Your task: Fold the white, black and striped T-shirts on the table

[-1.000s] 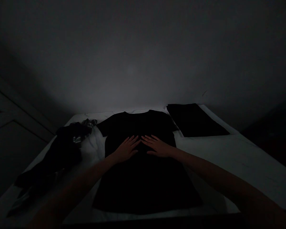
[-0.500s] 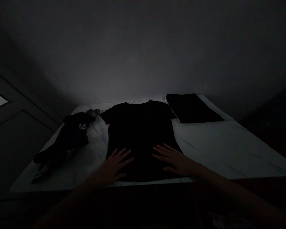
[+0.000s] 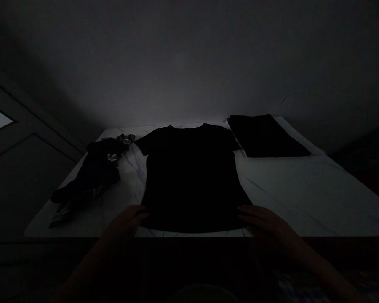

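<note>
A black short-sleeved shirt (image 3: 191, 181) lies spread on the white marbled table, its neck toward the wall and its hem near the front edge. At the shirt's lower left corner is my left hand (image 3: 128, 219), its fingertips on the fabric edge. My right hand (image 3: 262, 216) touches the lower right corner, fingers reaching over the side edge. The picture is very dark, and whether either hand pinches the cloth cannot be made out.
A crumpled dark garment with plaid parts (image 3: 97, 170) lies on the table (image 3: 287, 189) at the left. Folded black cloth (image 3: 267, 136) rests on white material at the back right. A wall rises behind, and a panelled door (image 3: 25, 164) stands at the left.
Both hands have moved apart, from flat on the lower part of the shirt out to its two bottom corners. The view has shifted slightly.
</note>
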The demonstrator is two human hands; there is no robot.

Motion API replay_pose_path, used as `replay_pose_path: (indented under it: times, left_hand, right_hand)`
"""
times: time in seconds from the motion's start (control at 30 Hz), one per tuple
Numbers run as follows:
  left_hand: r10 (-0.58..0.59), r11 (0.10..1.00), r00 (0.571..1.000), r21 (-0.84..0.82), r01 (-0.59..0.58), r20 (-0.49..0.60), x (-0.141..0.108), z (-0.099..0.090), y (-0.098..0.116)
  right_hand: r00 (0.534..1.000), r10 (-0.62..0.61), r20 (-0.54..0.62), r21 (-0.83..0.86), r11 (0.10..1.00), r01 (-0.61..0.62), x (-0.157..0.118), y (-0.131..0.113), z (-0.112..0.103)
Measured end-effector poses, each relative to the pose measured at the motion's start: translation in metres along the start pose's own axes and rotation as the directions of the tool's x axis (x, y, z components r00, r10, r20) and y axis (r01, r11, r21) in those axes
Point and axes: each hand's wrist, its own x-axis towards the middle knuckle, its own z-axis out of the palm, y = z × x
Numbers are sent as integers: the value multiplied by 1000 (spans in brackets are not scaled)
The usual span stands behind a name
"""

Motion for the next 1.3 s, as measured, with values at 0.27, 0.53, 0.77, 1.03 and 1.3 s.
replay_pose_path:
  times: [0.27, 0.53, 0.77, 1.03, 1.3]
  left_hand:
    - [-133, 991, 990, 1, 133, 39, 5, -5, 6]
    - [-89, 996, 996, 27, 89, 4, -3, -23, -2]
    - [58, 985, 998, 163, -58, 2, -26, -28, -11]
    - [12, 1000, 954, -21, -6, 298, 37, -51, 6]
    - [73, 997, 997, -9, -73, 2, 205, 12, 51]
  right_hand:
    - [998, 53, -37, 0, 999, -53, -7, 6, -4]
    - [994, 43, 100, 31, 998, -47, 3, 11, -25]
    - [982, 106, 157, 80, 990, -120, -6, 10, -38]
    - [934, 79, 348, -94, 994, -49, 61, -18, -44]
    - [992, 79, 103, -220, 974, -55, 188, -32, 49]
